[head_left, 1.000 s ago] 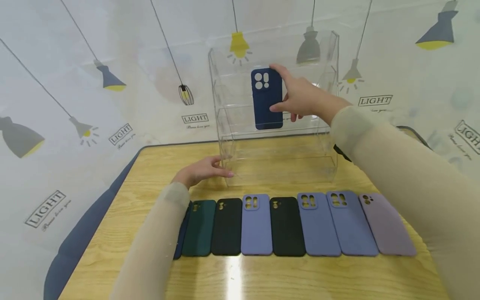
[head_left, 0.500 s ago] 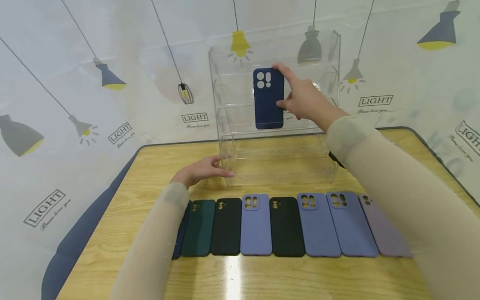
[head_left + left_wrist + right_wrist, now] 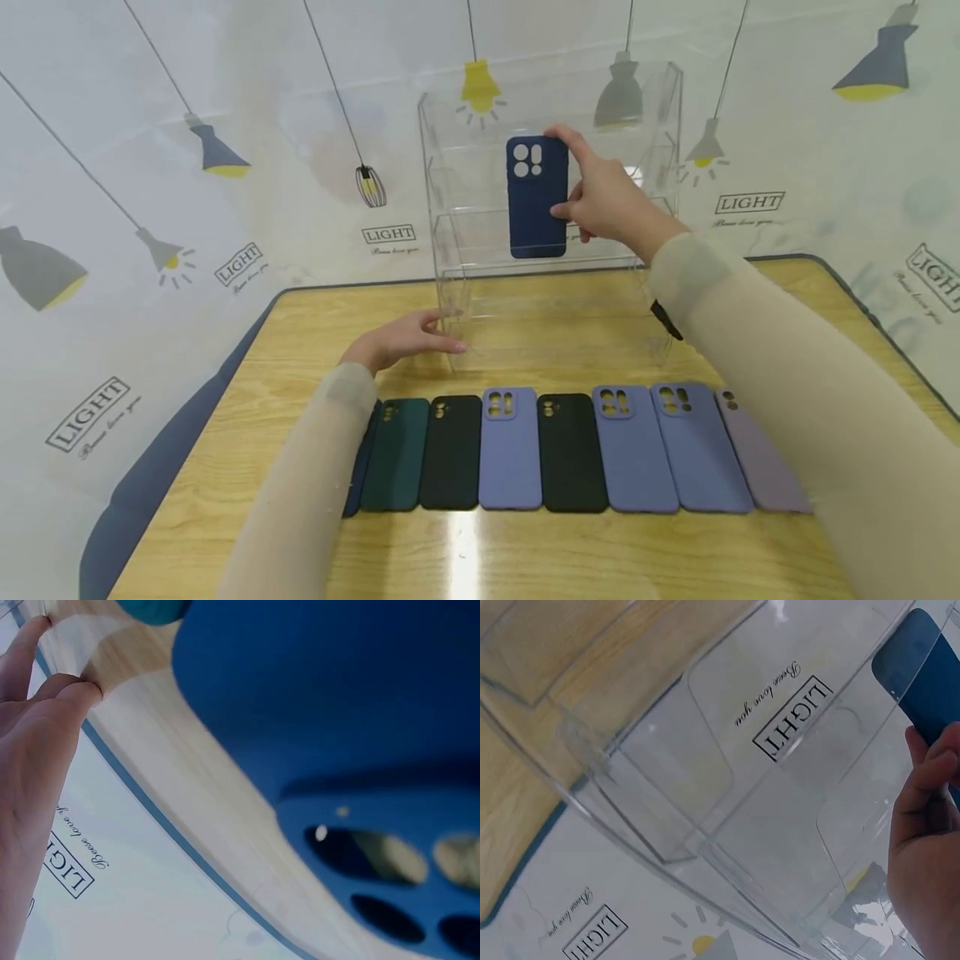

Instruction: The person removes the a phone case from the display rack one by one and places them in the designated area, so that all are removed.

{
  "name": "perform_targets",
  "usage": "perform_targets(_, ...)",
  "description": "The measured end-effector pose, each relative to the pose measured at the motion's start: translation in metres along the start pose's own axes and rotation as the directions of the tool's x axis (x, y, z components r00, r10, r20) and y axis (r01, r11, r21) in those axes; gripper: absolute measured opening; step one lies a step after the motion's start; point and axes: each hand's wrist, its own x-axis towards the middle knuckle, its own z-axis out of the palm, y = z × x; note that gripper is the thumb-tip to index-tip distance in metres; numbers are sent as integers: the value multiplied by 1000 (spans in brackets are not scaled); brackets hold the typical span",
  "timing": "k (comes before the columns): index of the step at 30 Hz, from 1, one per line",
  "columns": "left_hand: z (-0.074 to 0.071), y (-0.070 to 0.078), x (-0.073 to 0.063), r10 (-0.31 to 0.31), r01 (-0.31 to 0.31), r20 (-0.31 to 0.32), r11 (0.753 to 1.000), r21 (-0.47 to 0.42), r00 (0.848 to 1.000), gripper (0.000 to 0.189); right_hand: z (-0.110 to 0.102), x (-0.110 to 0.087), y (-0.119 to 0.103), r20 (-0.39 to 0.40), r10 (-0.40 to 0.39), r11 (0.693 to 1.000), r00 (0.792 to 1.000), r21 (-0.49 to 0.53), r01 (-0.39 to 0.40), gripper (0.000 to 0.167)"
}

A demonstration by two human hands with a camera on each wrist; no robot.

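Observation:
In the head view my right hand (image 3: 611,196) holds a dark blue phone case (image 3: 537,208) upright against a clear tiered display stand (image 3: 558,333). One finger lies over its top corner and the thumb is at its right edge. In the right wrist view, curled fingers (image 3: 930,769) meet the side of that case (image 3: 922,671). My left hand (image 3: 397,340) holds the stand's lower left corner, thumb in front and the index finger farther back. Its thumb and finger also show in the left wrist view, where a blue case (image 3: 315,697) lies close to the camera.
Across the wooden table (image 3: 262,400) runs a row of phone cases in front of the stand: dark blue, green (image 3: 395,454), black (image 3: 452,454), periwinkle (image 3: 511,454) and pale purple (image 3: 765,467). My right sleeve covers part of the last one. A lamp-patterned wall covering (image 3: 315,225) stands behind.
The dark blue case has shifted slightly right against the stand, then stayed put. My right hand has drawn slightly right, fingers still on the case. The left hand stays at the corner.

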Motion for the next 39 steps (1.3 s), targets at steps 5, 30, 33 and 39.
perform_targets(5,-2,0,0,-7,6,-12,1000,-14,1000,93,1,-1,-2,-34,-43,999,998,-14,43,97)
perform_targets(30,3,3,15,-21,24,-42,997,76,999,101,-108,-52,20,-24,-55,981,998,-188,49,102)
perform_targets(33,1,3,14,-26,30,-52,996,84,998,102,-118,-60,34,-1,-43,978,999,-207,42,103)
perform_targets(39,0,1,11,-26,32,-62,994,102,998,102,-130,-79,61,85,-8,971,996,-238,28,104)
